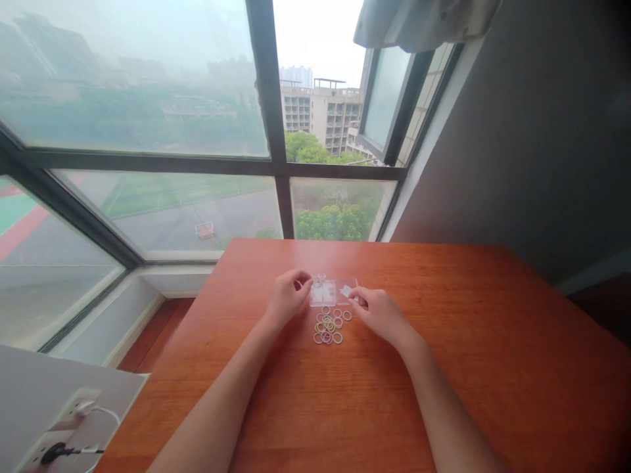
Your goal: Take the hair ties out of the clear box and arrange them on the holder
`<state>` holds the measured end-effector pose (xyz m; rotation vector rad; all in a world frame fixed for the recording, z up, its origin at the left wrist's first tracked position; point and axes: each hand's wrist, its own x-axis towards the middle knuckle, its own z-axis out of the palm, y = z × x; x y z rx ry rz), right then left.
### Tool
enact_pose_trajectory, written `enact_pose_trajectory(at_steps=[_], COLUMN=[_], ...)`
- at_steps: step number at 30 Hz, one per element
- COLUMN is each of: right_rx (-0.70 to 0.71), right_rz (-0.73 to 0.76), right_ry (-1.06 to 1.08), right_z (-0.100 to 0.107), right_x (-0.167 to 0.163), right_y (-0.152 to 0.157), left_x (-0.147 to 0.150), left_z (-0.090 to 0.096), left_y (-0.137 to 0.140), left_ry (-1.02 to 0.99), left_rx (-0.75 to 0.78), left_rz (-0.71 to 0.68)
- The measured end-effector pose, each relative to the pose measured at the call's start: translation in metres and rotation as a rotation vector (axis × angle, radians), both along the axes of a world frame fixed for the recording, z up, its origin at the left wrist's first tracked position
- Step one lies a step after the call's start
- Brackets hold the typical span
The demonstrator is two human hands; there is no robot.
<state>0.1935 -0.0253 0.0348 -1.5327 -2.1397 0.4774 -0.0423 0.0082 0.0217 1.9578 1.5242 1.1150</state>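
Note:
A small clear plastic box [323, 295] stands on the table, its clear lid [353, 284] folded out to the right. At the box's upper left corner is my left hand [290, 295], thumb and fingers pinched together; what they grip, if anything, is too small to make out. A few rings [318, 282] show in the box's far part beside those fingertips. Over the lid, my right hand [377, 309] pinches a small whitish, translucent piece [346, 291]. Several thin pale, yellowish and pink rings [327, 325], like small hair ties, lie loosely grouped in front of the box.
The reddish-brown wooden table [340, 407] reaches to a large framed window [280, 169] at the back. A grey wall [532, 151] rises on the right. Sockets with a black plug [54, 452] and a white plug [85, 408] are at the lower left.

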Motion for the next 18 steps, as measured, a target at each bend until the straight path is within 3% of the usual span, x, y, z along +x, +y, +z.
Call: enact_pose_trajectory(at_steps=[18], right_rx=[-0.125], right_rz=[0.057], right_ry=[-0.164], right_z=[0.003], right_x=[-0.008], right_y=[-0.008], left_x=[-0.002], left_z=[0.003], left_y=[0.0], left_ry=[-0.052], left_rx=[-0.016], left_rz=[-0.02])
